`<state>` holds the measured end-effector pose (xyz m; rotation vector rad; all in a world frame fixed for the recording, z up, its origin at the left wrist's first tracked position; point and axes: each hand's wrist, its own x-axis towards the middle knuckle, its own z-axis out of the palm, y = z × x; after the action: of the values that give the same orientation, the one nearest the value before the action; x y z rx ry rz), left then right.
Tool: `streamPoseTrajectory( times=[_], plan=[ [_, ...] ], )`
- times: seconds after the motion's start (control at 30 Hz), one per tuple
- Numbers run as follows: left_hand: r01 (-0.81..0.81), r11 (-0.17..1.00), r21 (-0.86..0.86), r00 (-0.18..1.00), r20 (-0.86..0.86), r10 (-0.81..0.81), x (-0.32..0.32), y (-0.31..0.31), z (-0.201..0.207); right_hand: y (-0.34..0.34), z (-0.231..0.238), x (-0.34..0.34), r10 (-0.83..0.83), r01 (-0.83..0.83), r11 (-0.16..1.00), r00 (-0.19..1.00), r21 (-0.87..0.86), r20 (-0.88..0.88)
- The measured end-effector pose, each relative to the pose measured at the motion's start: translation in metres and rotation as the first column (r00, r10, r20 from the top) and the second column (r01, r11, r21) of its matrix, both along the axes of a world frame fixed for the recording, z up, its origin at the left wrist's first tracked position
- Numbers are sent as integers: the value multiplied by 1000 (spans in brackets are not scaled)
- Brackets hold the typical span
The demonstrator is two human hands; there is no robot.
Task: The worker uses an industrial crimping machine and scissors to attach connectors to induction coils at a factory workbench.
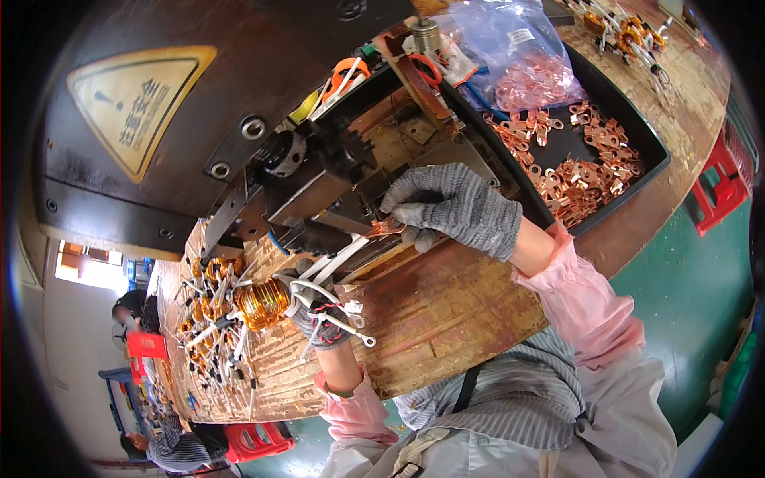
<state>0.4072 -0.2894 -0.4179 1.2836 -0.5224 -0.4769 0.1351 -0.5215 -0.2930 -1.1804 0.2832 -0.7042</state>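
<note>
My left hand [325, 338], in a grey knit glove, is closed around the white leads [343, 256] of a copper-wound ring coil [264, 304]. Some of the coil's other leads, tipped with ring terminals [367, 341], stick out over that glove. My right hand [462, 209], gloved alike, pinches a copper lug [386, 228] in front of the dark metal tooling [315, 190] of a press. The ends of the white leads reach the lug; whether they sit inside it is too small to tell.
The press body [119, 199] with a yellow warning triangle fills the upper left. A black tray [633, 179] of copper lugs and a plastic bag [530, 56] stand right. More wound coils [211, 319] lie left on the wooden table [446, 327]; others [629, 36] lie far right.
</note>
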Motion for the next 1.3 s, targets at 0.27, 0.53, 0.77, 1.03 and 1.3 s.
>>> streamPoseTrajectory(
  times=[0.27,0.53,0.77,1.03,1.3],
  plan=[
    [-89,984,152,913,407,20,-53,-77,72,-10,2,9,45,-45,999,999,12,5],
    [-228,968,101,704,705,92,-53,-82,71,-10,6,13,-25,23,999,996,-27,-88],
    [-37,998,48,890,455,12,-41,-73,56,-9,3,12,-145,132,981,986,-141,-86],
    [69,997,-35,937,346,-53,-41,-70,54,-11,-2,1,-517,494,820,856,-287,-3],
    [171,975,-141,962,236,-134,-44,-74,58,-11,1,-2,-567,573,801,819,-174,88]
  ],
)
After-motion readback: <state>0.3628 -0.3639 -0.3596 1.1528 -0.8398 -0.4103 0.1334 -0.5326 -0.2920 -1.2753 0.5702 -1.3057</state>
